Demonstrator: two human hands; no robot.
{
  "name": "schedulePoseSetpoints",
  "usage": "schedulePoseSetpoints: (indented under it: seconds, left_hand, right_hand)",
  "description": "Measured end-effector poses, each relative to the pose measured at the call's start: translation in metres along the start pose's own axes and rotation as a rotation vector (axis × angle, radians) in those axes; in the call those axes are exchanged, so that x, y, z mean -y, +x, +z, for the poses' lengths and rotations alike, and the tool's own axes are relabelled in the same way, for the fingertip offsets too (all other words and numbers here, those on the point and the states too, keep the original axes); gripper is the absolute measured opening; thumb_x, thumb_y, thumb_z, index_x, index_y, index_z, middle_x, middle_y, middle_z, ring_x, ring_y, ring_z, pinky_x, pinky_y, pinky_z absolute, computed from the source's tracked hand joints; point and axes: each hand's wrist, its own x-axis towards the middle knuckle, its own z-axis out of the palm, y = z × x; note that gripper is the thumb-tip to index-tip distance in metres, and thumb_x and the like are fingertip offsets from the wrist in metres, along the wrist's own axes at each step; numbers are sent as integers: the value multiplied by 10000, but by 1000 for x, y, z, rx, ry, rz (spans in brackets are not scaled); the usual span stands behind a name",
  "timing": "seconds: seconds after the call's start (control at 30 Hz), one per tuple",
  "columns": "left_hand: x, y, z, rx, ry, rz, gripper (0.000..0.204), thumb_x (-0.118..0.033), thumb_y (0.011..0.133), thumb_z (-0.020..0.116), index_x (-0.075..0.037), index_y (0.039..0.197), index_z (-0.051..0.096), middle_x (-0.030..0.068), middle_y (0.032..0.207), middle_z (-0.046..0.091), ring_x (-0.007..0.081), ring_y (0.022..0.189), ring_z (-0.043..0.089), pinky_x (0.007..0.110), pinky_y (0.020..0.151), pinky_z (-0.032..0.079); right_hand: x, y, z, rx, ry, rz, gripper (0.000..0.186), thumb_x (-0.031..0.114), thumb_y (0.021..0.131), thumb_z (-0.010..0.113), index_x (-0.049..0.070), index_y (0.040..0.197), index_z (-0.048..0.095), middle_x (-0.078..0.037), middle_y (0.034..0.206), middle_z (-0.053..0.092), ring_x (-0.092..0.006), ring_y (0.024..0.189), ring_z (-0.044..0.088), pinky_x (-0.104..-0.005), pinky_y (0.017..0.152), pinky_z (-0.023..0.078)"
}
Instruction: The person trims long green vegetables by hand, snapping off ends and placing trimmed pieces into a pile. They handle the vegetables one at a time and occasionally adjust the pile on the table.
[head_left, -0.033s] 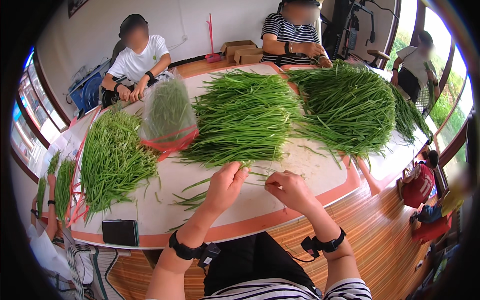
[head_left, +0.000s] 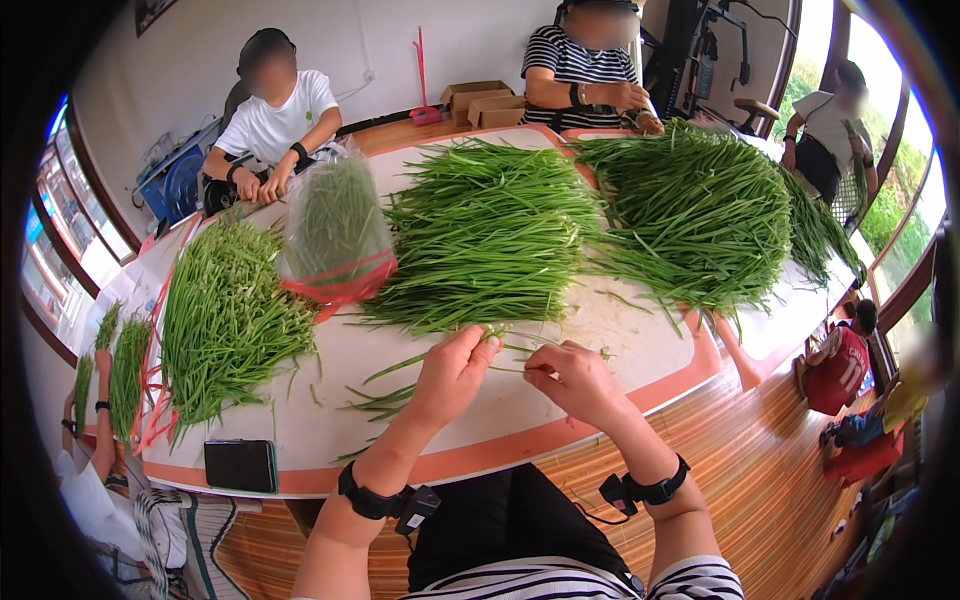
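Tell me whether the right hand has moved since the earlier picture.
Yes, slightly: the right hand has shifted left, judged against the dark phone, which lies where it did.

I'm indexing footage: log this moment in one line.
left hand: holds thin green stalks | right hand: alongside, grip unclear | large middle green-stalk heap: on white orange-bordered table

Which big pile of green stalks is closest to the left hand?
The middle pile: its lower edge is just beyond the left hand. The left pile and right pile lie farther to either side.
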Motion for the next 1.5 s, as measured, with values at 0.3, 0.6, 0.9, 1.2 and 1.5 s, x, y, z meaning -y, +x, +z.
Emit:
schedulePoseSetpoints:
  seconds: [0.3, 0.6, 0.9, 1.2, 1.5]
  left_hand:
    - [-6, 2, -6, 269, 23, -251, 191, -165, 939, 494, -13, 824, 486, 19, 616, 477, 101, 578, 418, 269, 537, 379]
    - [5, -3, -2, 191, -59, -223, 181, -161, 947, 481, 0, 934, 562, 40, 714, 598, 97, 635, 512, 260, 602, 444]
    - [-3, -1, -2, 313, 102, -196, 188, -153, 935, 500, 5, 1000, 579, 85, 760, 625, 125, 647, 526, 273, 625, 448]
    - [-3, -3, -2, 259, 52, -208, 200, -168, 946, 484, -8, 1004, 589, 11, 639, 475, 94, 568, 403, 254, 546, 380]
    - [14, 2, -5, 190, -195, -337, 244, -206, 970, 451, -15, 1058, 575, -51, 671, 423, 50, 582, 374, 215, 522, 362]
  right_hand:
    - [2, 7, 16, -140, 52, -42, 110, 90, 796, 647, 37, 890, 622, -93, 754, 646, -263, 699, 591, -351, 646, 494]
    - [-2, 3, 4, -111, 201, 102, 177, 87, 827, 646, 48, 1000, 651, -86, 849, 668, -172, 723, 626, -281, 663, 505]
    - [4, 8, 13, -176, 150, 22, 242, 82, 825, 617, 79, 1062, 569, -94, 834, 672, -256, 782, 643, -333, 669, 519]
    - [-27, 23, -5, -253, -208, 221, 241, 263, 824, 649, 24, 851, 649, -106, 692, 648, -282, 641, 626, -355, 600, 495]
    - [-26, 27, 5, -94, 133, 288, 272, 262, 820, 653, -9, 801, 662, -81, 613, 616, -186, 522, 565, -316, 506, 443]
